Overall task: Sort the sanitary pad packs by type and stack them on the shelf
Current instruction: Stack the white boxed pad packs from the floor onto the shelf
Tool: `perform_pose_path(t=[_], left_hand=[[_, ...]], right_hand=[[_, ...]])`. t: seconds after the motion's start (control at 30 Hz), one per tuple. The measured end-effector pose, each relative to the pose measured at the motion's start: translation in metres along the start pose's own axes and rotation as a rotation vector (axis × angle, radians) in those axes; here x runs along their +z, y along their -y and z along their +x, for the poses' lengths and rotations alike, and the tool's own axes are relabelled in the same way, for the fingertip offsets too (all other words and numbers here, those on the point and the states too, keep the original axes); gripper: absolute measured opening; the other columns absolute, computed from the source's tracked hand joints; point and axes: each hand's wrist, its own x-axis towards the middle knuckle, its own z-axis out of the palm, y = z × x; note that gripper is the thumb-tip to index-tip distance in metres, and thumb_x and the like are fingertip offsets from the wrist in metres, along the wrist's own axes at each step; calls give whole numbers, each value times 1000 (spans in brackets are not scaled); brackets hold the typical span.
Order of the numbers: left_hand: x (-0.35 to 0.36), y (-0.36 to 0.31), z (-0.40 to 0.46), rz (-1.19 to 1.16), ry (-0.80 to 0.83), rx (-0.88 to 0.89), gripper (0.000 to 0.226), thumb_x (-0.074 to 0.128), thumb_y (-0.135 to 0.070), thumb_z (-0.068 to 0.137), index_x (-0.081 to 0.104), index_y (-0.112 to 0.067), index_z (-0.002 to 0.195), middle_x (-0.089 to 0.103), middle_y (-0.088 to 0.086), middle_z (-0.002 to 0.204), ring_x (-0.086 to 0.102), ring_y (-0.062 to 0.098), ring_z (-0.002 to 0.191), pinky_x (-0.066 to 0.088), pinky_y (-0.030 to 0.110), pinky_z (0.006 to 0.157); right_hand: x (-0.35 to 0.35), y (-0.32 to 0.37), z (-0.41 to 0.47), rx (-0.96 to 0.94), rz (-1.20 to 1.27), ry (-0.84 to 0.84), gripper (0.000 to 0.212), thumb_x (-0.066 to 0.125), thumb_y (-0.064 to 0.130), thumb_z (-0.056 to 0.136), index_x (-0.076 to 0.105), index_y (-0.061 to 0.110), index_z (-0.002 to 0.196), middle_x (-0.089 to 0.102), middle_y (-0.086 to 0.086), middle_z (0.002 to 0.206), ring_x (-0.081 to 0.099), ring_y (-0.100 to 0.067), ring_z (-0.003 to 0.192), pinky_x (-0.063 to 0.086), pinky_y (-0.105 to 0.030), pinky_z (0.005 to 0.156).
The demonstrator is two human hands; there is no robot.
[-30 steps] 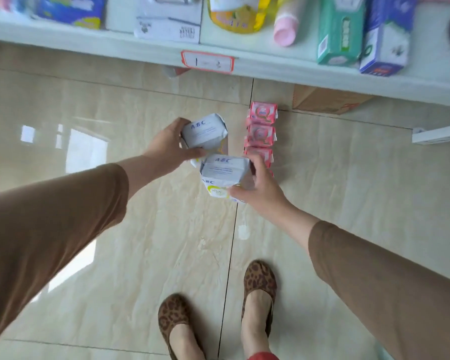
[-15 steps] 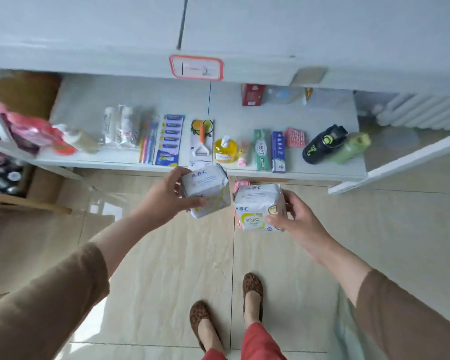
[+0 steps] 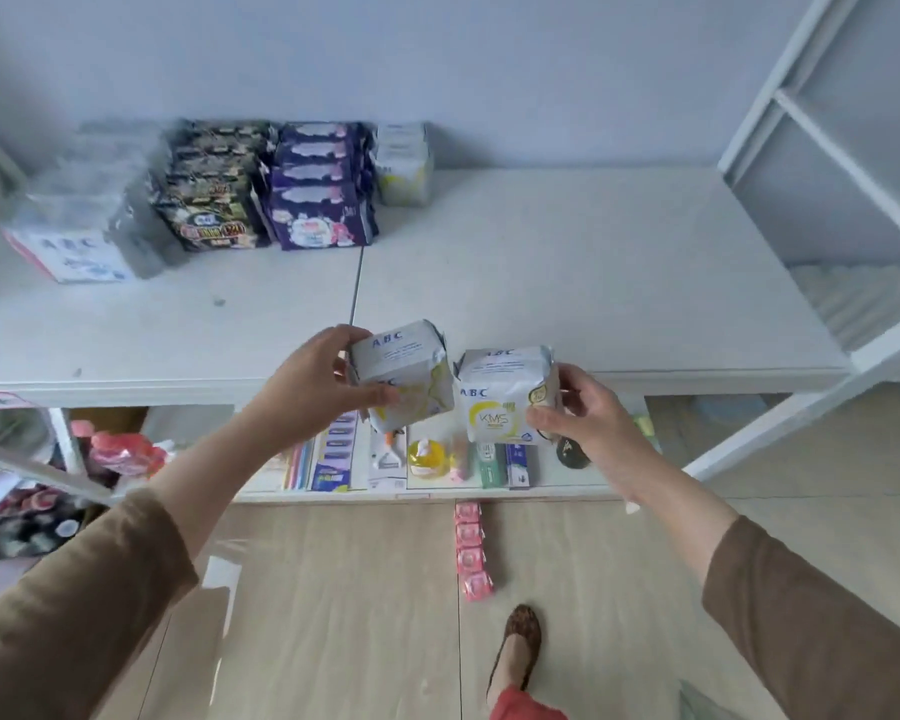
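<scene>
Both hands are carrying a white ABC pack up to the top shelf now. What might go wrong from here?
1. The matching white-and-yellow stack sits far back on the top shelf, beside the purple stack; a long reach might nudge that.
2. The left hand holds its pack tilted, so it may slip.
3. Pink packs on the floor lie near the foot.

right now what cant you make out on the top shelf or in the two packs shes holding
Head view only:
- Grey stack at the top shelf's left end: motion blur hides its print and count.
- White-yellow stack by the wall: too small and blurred to read or count.
- Left pack: the left hand's thumb covers its lower print.
- Right pack: the right hand hides its far side.
- Pink packs on the floor: print too small.
</scene>
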Motion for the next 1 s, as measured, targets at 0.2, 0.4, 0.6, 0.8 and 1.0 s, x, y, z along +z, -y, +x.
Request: perform_pose_path(t=[0.2,0.4,0.6,0.8,1.0], left_hand=[[-7,-31,78,107,-13,37,54,84,-46,67,52,-38,110,59,-19,105,61,7,89,55,37,77],[-22,-40,162,267,-45,60,58,83,-40,70,49,-24,114,57,-4,107,56,20,93,49,39,78],[-43,-29,252,410,-48,158,68,84,-44,67,49,-24,121,52,-2,106,46,18,96,40,34,75],[-54,0,329,588,-49,191,71,79,-57,67,56,-25,125,55,-1,108,42,22,107,44,38,81],[-58,21,366,718,-29,201,71,73,-62,70,57,-27,129,57,-2,118,44,26,111,38,42,91]], right_hand=[[-34,27,63,-51,-8,-17,55,86,44,64,67,31,114,71,-1,113,69,-19,100,56,-28,77],[-40,47,121,-73,-28,-24,65,84,47,59,66,24,117,73,12,103,67,-3,93,50,-14,73],[-22,58,174,-44,-26,-43,55,85,43,65,66,28,115,73,11,104,68,-8,98,52,-20,77],[-3,64,213,-8,-40,-103,51,85,48,65,67,37,111,73,10,107,68,-9,102,52,-19,79],[8,62,233,33,-47,-113,50,83,39,70,65,33,116,72,8,112,67,-12,107,52,-22,82]])
